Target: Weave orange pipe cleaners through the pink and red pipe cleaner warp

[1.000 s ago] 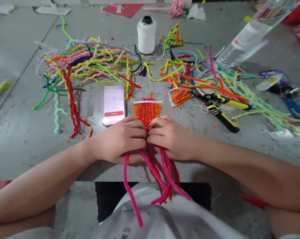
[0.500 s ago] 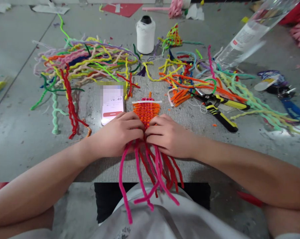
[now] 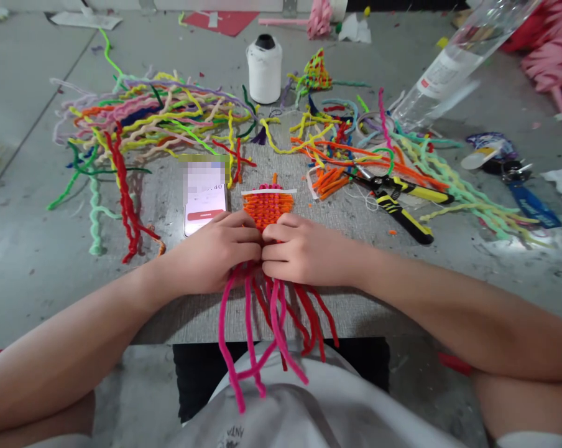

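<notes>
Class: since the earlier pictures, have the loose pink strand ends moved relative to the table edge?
Yes. The pink strand ends have drawn up closer to the table edge, and hang shorter.

1. The phone (image 3: 205,196) shows the digits "40" on its screen, at the right above a red bar; the rest of the screen is blurred.
2. The white shirt (image 3: 309,417) bears dark letters that look like "ANTA", partly cut off.
3. The label on the clear bottle (image 3: 442,68) is too blurred to read.

You are seated at a grey, textured tabletop (image 3: 38,249) flecked with scraps, lit evenly from above, with a seam running diagonally across its left side.
</notes>
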`<state>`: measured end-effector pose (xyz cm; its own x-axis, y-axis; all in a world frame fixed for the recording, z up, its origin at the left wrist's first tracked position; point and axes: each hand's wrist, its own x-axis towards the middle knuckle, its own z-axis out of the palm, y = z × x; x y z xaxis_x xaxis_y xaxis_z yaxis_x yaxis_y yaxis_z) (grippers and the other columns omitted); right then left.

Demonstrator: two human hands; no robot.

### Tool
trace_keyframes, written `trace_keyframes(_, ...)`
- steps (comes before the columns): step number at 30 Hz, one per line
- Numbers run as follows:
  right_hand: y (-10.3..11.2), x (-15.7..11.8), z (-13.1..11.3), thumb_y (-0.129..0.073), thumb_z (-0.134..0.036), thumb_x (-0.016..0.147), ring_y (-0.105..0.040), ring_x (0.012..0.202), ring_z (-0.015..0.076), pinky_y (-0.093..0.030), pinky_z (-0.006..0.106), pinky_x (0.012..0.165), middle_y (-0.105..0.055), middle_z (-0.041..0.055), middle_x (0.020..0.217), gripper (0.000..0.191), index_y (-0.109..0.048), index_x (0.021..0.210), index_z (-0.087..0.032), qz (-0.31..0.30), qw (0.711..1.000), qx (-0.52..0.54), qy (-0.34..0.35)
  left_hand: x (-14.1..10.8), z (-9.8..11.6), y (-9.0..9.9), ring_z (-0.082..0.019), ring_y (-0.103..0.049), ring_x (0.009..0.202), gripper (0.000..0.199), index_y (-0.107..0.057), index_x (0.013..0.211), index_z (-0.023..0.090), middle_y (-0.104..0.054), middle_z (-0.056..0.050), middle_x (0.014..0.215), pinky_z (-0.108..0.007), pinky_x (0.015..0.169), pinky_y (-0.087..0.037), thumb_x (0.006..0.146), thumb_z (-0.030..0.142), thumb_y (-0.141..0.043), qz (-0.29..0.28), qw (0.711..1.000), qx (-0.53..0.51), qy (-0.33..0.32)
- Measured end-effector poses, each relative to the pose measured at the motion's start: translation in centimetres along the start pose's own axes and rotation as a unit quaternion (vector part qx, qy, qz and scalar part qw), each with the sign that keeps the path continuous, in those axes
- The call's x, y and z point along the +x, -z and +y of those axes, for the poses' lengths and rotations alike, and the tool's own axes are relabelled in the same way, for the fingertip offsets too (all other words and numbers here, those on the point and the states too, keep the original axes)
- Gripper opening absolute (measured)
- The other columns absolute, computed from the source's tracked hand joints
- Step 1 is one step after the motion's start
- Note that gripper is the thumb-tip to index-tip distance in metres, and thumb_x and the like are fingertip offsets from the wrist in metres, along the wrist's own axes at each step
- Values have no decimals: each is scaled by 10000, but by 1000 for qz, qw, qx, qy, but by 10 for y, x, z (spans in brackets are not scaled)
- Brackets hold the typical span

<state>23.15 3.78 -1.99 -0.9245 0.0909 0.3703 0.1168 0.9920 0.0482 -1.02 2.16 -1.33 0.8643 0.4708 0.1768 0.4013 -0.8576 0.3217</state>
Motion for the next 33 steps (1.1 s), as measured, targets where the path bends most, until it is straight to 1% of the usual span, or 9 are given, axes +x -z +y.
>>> trace_keyframes(5,-1,0,9,-519,-126,1051,-521,918,183,-366,353,842,-702,-2,861,238,-665,876,-195,19,996,-39,84,0,0,0,-262,-565,1032,191,-678,905,195,-727,-62,974,-409,894,-486,1018,263,-541,0,1000,9,1)
trace_keyframes(9,-4,-4,8,-541,-146,1042,-527,902,174,-385,340,823,-695,11,889,191,-664,905,-198,37,992,-68,96,1,-1,2,-254,-569,1016,183,-680,919,194,-741,-67,999,-411,898,-488,1012,279,-547,4,1000,-9,-5)
trace_keyframes(12,-6,-6,6,-575,-163,1026,-537,901,181,-404,330,813,-692,26,912,112,-681,1011,-195,63,992,-78,82,2,-3,3,-250,-573,993,141,-670,948,196,-745,-57,992,-402,898,-490,1007,282,-576,15,999,-31,-12)
trace_keyframes(15,-8,-7,5,-590,-168,1020,-540,914,186,-420,331,825,-682,33,918,130,-679,1112,-188,89,991,-79,68,3,-3,3,-254,-571,981,89,-656,954,191,-741,-56,966,-400,889,-491,988,259,-609,27,999,-42,-16)
trace_keyframes(20,-10,-6,4,-582,-131,1010,-513,905,185,-417,338,833,-664,47,906,136,-684,925,-162,91,992,-58,60,2,-3,0,-247,-568,973,98,-655,940,194,-741,-50,953,-388,871,-487,998,265,-619,27,998,-49,-5)
trace_keyframes(23,-11,-7,4,-547,-139,1020,-511,952,200,-417,343,842,-682,65,952,174,-691,926,-162,74,996,-23,36,2,-4,-1,-245,-583,980,82,-659,934,202,-733,-48,941,-379,876,-485,990,247,-619,27,999,-45,-4)
trace_keyframes(26,-10,-7,3,-554,-218,1020,-523,983,224,-420,364,852,-692,84,985,177,-694,932,-156,60,998,16,18,2,-4,-2,-246,-595,986,84,-667,942,204,-725,-55,935,-375,876,-487,989,256,-619,32,999,-39,-3)
trace_keyframes(29,-9,-5,0,-581,-322,1028,-533,948,221,-414,364,838,-683,65,923,239,-678,870,-170,80,997,22,-2,3,-2,-2,-250,-590,969,124,-659,944,193,-708,-73,942,-376,857,-493,1002,291,-610,31,999,-34,5)
trace_keyframes(33,-5,-4,-11,-607,-430,1022,-542,911,213,-408,356,810,-676,54,875,319,-665,843,-172,134,990,28,-13,4,2,-2,-251,-585,928,131,-628,983,176,-679,-87,947,-375,796,-487,994,305,-611,28,999,-33,24)
